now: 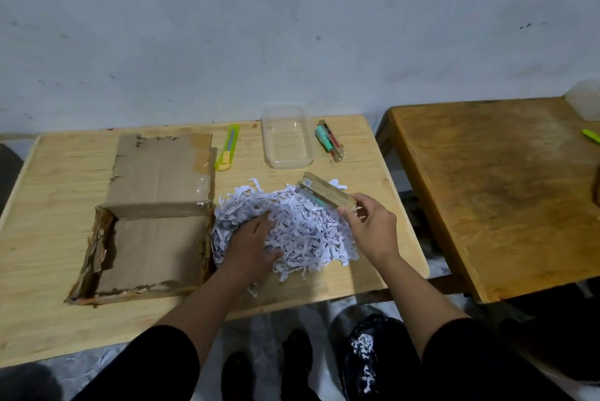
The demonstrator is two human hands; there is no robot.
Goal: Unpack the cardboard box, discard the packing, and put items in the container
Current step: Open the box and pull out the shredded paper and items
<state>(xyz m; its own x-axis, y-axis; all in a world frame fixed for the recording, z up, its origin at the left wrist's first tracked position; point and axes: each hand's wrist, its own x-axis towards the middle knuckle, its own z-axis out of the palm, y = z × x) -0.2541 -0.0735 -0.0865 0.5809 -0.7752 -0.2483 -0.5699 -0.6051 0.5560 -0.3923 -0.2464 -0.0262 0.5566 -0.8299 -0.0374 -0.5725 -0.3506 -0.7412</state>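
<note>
An open cardboard box (pixel 152 248) lies on the light wooden table (pixel 48 206), its lid flap folded back and its inside bare. Right of it sits a heap of white shredded paper (pixel 302 232). My left hand (pixel 250 245) presses into the heap's left side, fingers spread in the shreds. My right hand (pixel 370 225) grips the near end of a small brown carton (pixel 324 194) above the heap's right edge. A clear plastic container (pixel 287 137) stands empty behind the heap.
A green utility knife (pixel 228 147) lies between the box flap and the container. A teal and red packaged item (pixel 329 141) lies right of the container. A darker wooden table (pixel 503 189) stands to the right. A black bag with shreds (pixel 370 358) sits on the floor.
</note>
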